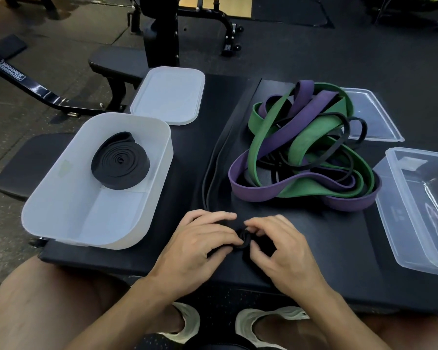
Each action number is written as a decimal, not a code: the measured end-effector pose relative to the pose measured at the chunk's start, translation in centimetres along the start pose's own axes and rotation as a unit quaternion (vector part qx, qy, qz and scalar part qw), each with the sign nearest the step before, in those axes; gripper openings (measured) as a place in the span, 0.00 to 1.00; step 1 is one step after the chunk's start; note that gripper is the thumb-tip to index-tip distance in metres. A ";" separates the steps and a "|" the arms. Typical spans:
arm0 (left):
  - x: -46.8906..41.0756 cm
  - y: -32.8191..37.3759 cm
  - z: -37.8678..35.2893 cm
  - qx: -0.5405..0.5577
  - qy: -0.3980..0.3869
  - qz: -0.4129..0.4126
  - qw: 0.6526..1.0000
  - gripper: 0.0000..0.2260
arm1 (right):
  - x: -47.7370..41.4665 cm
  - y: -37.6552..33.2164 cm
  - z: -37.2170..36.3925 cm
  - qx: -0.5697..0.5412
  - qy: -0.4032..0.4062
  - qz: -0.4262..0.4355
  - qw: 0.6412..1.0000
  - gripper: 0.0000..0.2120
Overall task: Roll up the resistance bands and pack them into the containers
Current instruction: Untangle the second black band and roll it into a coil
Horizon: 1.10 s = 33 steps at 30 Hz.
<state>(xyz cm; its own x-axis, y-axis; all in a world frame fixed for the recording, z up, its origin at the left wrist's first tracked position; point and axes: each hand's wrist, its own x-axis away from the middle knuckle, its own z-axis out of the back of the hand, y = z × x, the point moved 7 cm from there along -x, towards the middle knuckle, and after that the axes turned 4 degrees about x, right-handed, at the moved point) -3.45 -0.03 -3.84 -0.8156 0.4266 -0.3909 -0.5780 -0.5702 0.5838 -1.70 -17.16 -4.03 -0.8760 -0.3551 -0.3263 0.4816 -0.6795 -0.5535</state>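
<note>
A thin black band (pixel 209 178) runs down the black mat and ends in a small rolled coil (pixel 243 239) between my hands. My left hand (pixel 200 245) and my right hand (pixel 281 248) both pinch that coil near the mat's front edge. A white container (pixel 61 198) at the left holds one rolled black band (pixel 120 164). A tangled pile of green, purple and thin black bands (pixel 304 147) lies at the right of the mat. A clear container (pixel 420 208) stands at the far right with nothing in it.
The white lid (pixel 170 96) lies behind the white container. A clear lid (pixel 374 114) lies behind the band pile. Black gym benches and a rack frame (pixel 162 31) stand beyond the mat. My knees and shoes show below the mat's front edge.
</note>
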 end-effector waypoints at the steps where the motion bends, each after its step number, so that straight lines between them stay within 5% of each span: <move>1: 0.0 -0.1 0.0 -0.002 0.002 0.004 1.000 0.09 | -0.1 0.2 0.1 -0.004 0.011 -0.012 1.000 0.15; 12: -0.1 -0.2 0.3 -0.014 0.049 0.039 0.998 0.09 | -0.5 -0.6 -0.6 0.046 -0.073 0.000 0.996 0.13; 16: 0.1 -0.8 0.4 0.008 0.057 0.079 0.995 0.12 | -0.5 -0.7 -0.7 0.062 -0.056 0.010 0.996 0.15; 26: 0.2 -0.3 -0.1 -0.017 0.047 0.021 0.999 0.08 | -0.4 -1.2 -0.2 0.085 -0.008 0.046 0.995 0.16; 31: 0.0 -0.2 0.1 -0.031 0.059 0.017 0.998 0.06 | -0.2 -0.1 0.2 0.018 -0.002 -0.064 0.998 0.16; 33: 0.0 -0.3 0.2 -0.034 0.066 0.020 0.997 0.08 | -0.2 -0.4 0.4 0.059 0.022 -0.039 0.997 0.12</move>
<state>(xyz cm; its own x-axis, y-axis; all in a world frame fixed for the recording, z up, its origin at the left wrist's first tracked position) -3.28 0.28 -3.83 -0.8321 0.3083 -0.4611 -0.5412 -0.6334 0.5531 -1.74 -17.07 -3.49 -0.9075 -0.2717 -0.3204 0.4035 -0.7758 -0.4850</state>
